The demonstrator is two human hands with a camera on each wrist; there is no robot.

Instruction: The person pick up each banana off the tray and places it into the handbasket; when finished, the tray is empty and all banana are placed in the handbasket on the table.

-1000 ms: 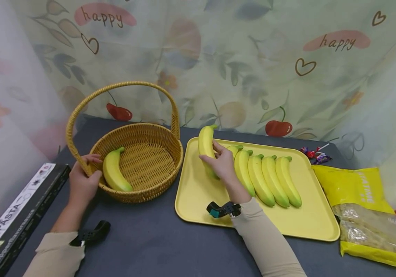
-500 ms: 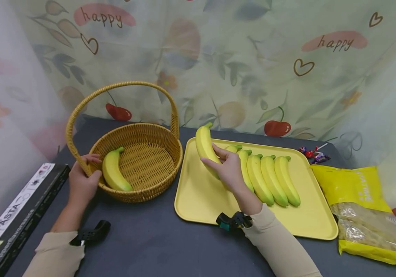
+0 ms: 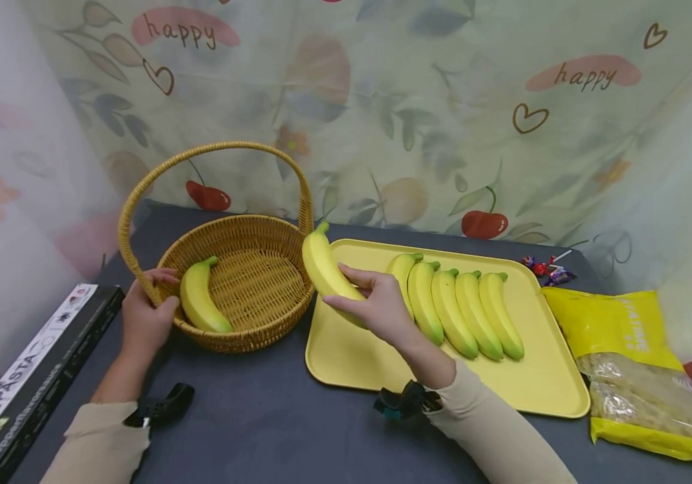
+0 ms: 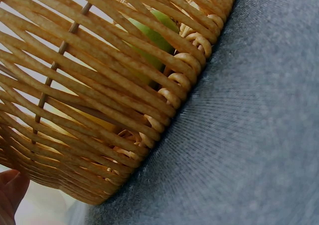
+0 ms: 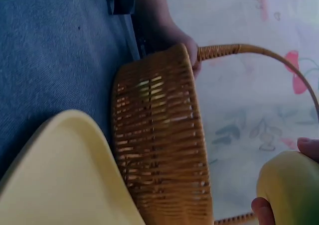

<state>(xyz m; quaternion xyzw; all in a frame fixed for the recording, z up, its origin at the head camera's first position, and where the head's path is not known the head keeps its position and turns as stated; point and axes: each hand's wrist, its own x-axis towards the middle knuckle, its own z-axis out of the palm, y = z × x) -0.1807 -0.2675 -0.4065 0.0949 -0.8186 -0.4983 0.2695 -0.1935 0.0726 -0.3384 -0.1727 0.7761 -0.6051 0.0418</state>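
My right hand (image 3: 378,306) grips a yellow banana (image 3: 326,265) by its lower part, stem end up, raised over the left edge of the yellow tray (image 3: 346,366). In the head view the banana's top overlaps the right rim of the wicker basket (image 3: 243,339). With fingers and thumb, my left hand (image 3: 147,312) holds the basket's left rim at the foot of its handle. One banana (image 3: 200,299) lies inside the basket, near that hand; its green tip shows through the weave in the left wrist view. Several bananas (image 3: 454,312) lie side by side on the tray.
A yellow pasta bag (image 3: 642,370) lies right of the tray, and wrapped lollipops (image 3: 548,269) sit behind its far right corner. At the left is a long black box (image 3: 37,376). A printed curtain (image 3: 382,121) hangs behind the table.
My right hand has carried the banana left from above the tray toward the basket's right rim. My left hand stays on the basket.
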